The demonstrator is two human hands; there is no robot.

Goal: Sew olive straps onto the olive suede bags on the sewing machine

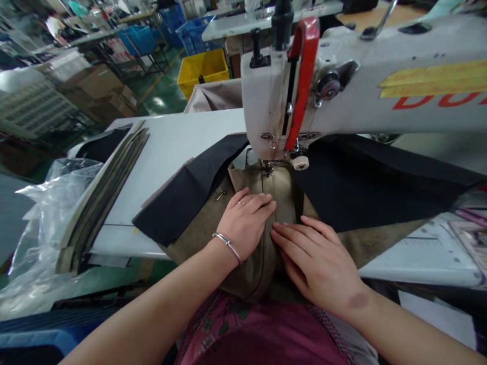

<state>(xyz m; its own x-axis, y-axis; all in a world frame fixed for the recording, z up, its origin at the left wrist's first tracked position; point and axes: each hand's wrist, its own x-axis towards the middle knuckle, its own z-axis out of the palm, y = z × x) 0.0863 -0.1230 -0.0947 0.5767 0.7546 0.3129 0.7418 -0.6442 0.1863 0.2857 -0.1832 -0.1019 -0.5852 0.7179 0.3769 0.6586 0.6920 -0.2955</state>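
A brown fabric piece (pixel 272 258) with a lengthwise seam lies under the presser foot (pixel 267 170) of a white sewing machine (pixel 361 96). Black fabric (pixel 369 182) spreads from it to the right, and another black panel (pixel 186 197) folds over on the left. My left hand (pixel 247 218) rests on the brown fabric left of the seam, fingers stretched forward. Flat on the same fabric, my right hand (pixel 315 253) lies just right of the seam with its fingers extended. A small brass-coloured metal piece (pixel 219 193) shows on the brown cloth left of my left hand.
A stack of brown and black strips (pixel 102 197) lies on the left of the white table (pixel 182 132). Clear plastic (pixel 49 197) hangs beside it. Beyond stand a yellow bin (pixel 203 68), blue baskets (pixel 139 40) and cardboard boxes (pixel 99 91). A person (pixel 55 25) sits far left.
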